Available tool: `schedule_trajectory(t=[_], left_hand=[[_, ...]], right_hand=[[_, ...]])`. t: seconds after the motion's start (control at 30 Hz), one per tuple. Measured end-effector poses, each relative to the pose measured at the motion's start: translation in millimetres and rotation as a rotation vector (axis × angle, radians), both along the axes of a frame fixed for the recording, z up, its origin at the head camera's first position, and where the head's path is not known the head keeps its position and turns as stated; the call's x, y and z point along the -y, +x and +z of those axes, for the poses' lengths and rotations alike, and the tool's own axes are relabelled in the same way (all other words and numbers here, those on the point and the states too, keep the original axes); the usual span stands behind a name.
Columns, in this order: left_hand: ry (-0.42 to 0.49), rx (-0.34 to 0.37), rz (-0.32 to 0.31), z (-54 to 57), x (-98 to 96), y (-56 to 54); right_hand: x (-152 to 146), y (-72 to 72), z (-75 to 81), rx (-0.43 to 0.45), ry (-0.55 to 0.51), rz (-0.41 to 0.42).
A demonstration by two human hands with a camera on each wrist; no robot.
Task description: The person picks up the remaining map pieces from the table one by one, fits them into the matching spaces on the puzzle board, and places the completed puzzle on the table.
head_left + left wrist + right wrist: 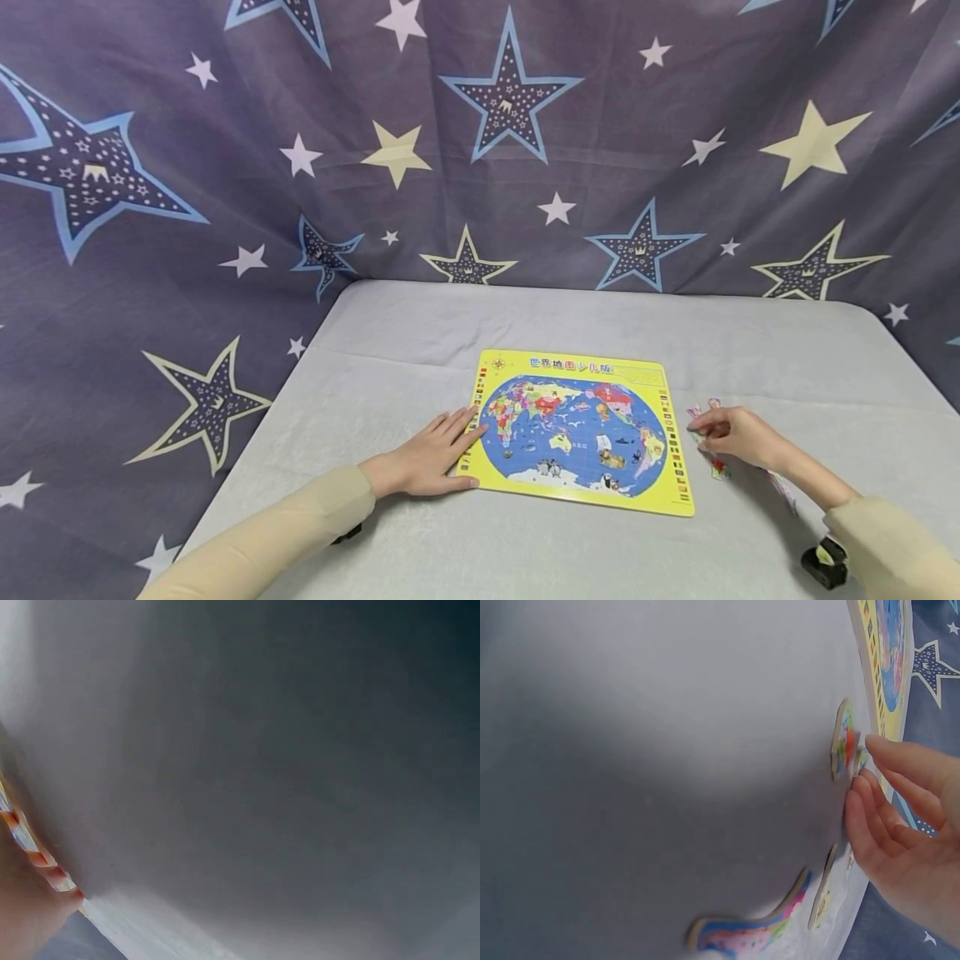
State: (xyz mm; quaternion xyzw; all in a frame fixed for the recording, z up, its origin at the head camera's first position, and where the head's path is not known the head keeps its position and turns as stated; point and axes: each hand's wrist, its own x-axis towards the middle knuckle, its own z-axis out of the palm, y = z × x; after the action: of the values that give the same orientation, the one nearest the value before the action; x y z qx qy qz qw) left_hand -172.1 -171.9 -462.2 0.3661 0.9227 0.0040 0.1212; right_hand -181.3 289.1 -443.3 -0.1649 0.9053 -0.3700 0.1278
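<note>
Left hand (429, 457) straight-fingered on left edge of map board (573, 437); right hand (741, 435) bent at loose pieces (719, 469), can't tell if gripping.

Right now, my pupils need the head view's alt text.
A person's left grip rests on the left edge of a yellow, rectangular world map board; the right grip is at small, flat, multicoloured pieces beside it on pale grey cloth.

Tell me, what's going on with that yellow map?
A person's left grip rests on the left edge of a yellow world-map board, which lies on a grey table. To the right of the board, the right grip is down among small colourful loose pieces. It is right at one of them, but I can't tell whether it has hold of it.
</note>
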Motion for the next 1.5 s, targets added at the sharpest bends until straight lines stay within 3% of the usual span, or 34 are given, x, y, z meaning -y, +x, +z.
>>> schedule_trajectory(t=[0.77, 1.5], left_hand=[[0.004, -0.016, -0.012, 0.5, 0.7, -0.8], [0.001, -0.026, -0.022, -2.1, 1.0, -0.3]], right_hand=[[-2.5, -2.7, -4.1, -0.016, -0.001, -0.025], [-3.3, -1.4, -5.6, -0.022, -0.053, 0.02]])
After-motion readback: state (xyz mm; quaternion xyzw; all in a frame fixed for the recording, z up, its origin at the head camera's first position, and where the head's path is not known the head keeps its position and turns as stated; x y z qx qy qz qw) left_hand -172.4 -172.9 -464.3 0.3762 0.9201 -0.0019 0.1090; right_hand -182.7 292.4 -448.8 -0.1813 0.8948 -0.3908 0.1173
